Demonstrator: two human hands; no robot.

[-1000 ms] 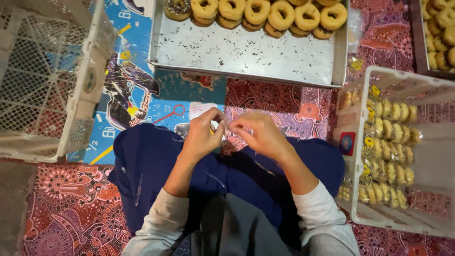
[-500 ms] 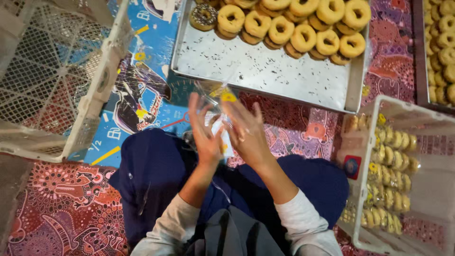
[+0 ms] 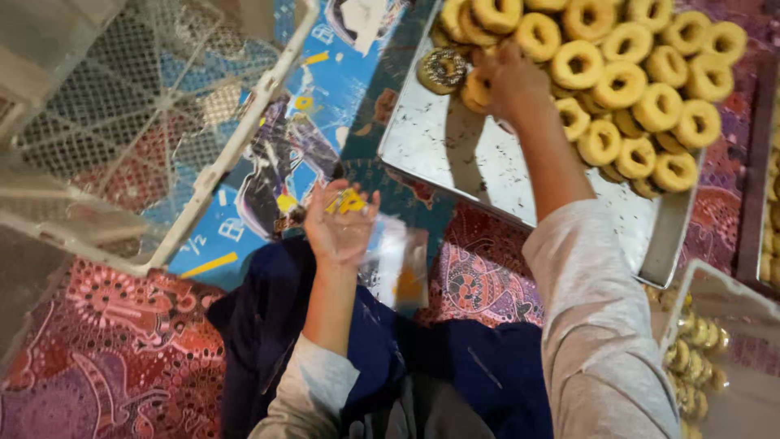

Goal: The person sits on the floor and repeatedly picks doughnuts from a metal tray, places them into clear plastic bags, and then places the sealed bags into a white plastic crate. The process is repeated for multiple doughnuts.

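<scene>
My left hand point(image 3: 340, 230) holds a small clear plastic bag point(image 3: 396, 264) with a yellow label, above my lap in dark blue cloth. My right hand point(image 3: 510, 81) reaches far forward onto a metal tray point(image 3: 455, 154) and closes around a plain ring doughnut point(image 3: 476, 88) at the near left of the pile. Many golden ring doughnuts point(image 3: 626, 81) fill the tray's far part. One chocolate-topped doughnut point(image 3: 442, 70) with sprinkles lies just left of my right hand.
An empty white lattice crate point(image 3: 154, 122) stands tilted at the left. A white crate point(image 3: 715, 349) with several bagged doughnuts stands at the right. Another tray edge point(image 3: 751, 162) shows at far right. A patterned red mat point(image 3: 106, 358) covers the floor.
Both hands worked the bag together in front of me. Now the right hand has left the bag and stretched to the tray's doughnuts, while the left keeps the bag.
</scene>
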